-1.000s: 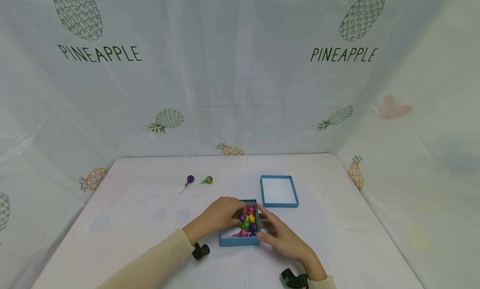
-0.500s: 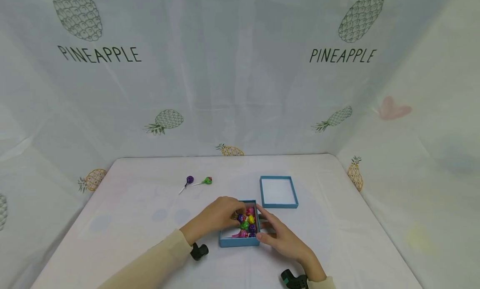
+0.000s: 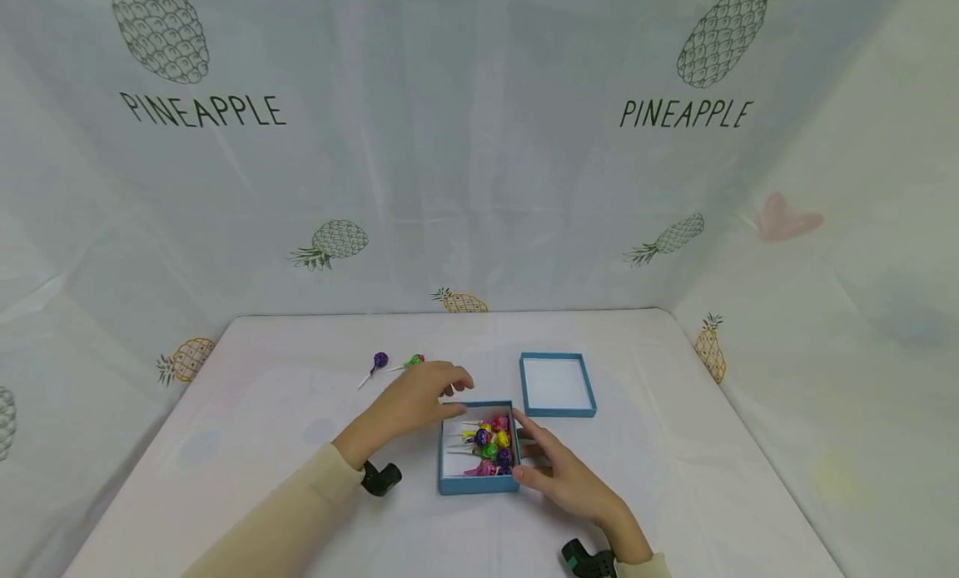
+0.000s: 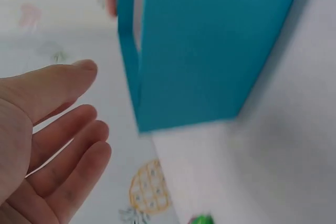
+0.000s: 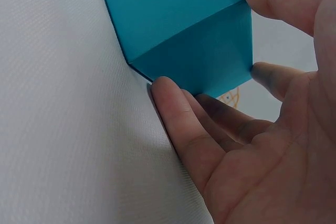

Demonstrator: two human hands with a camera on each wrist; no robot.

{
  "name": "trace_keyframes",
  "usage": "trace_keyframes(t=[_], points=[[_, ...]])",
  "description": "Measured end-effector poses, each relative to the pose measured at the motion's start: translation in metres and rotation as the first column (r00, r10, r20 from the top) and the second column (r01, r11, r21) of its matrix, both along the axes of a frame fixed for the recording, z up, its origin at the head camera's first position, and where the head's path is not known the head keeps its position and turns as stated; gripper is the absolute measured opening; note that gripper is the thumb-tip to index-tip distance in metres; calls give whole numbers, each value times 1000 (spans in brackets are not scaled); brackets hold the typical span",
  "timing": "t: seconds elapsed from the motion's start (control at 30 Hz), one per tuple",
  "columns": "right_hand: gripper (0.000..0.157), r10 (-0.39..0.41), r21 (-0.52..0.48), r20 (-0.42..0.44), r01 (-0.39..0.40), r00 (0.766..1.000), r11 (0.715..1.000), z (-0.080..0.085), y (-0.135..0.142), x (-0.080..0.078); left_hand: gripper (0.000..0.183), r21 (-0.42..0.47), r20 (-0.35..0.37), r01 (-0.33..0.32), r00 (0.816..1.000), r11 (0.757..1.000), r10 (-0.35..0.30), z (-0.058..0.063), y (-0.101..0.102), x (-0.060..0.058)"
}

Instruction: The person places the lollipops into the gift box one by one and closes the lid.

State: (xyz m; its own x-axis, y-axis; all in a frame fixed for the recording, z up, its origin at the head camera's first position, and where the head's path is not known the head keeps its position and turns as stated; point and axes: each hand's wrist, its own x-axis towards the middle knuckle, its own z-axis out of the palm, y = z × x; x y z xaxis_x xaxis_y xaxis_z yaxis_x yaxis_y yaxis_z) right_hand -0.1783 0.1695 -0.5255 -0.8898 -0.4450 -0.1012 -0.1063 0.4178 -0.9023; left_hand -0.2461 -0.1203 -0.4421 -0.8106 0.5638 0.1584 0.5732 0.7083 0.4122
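A blue box (image 3: 479,485) stands uncovered on the table in the head view, with several wrapped lollipops (image 3: 490,450) in it, heads to the right and white sticks to the left. My left hand (image 3: 415,397) hovers by the box's far left corner, holding nothing; its fingers are loosely bent in the left wrist view, apart from the blue wall (image 4: 205,51). My right hand (image 3: 565,474) rests against the box's right side, thumb at the near corner and fingers stretched along the wall (image 5: 205,51). Beyond the left hand lie a purple lollipop (image 3: 380,360) and a partly hidden green one (image 3: 416,360).
The blue-rimmed lid (image 3: 558,384) lies with its white inside up, behind and to the right of the box. White cloth covers the table (image 3: 674,478). A pineapple-print curtain (image 3: 479,161) hangs at the back and sides.
My left hand has come up out of the box and moved left and away from me, uncovering the lollipop sticks. The right hand and the box stay where they were.
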Motion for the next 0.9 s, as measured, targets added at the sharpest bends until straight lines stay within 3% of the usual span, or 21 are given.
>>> trace_keyframes(t=[0.13, 0.37, 0.57, 0.9], points=[[80, 1, 4, -1, -1, 1000, 1000, 0, 0, 0, 32, 31, -63, -51, 997, 998, 53, 6, -17, -10], [78, 6, -2, -4, -6, 1000, 1000, 0, 1, 0, 39, 80, -30, -138, 990, 987, 140, 10, -42, -29], [79, 9, 0, -9, -9, 1000, 1000, 0, 0, 0, 41, 97, -2, -192, 981, 977, 193, 0, -58, -46], [79, 13, -5, -6, -14, 1000, 1000, 1, 0, 0, 47, 68, 23, -213, 977, 975, 212, -23, -70, -66]])
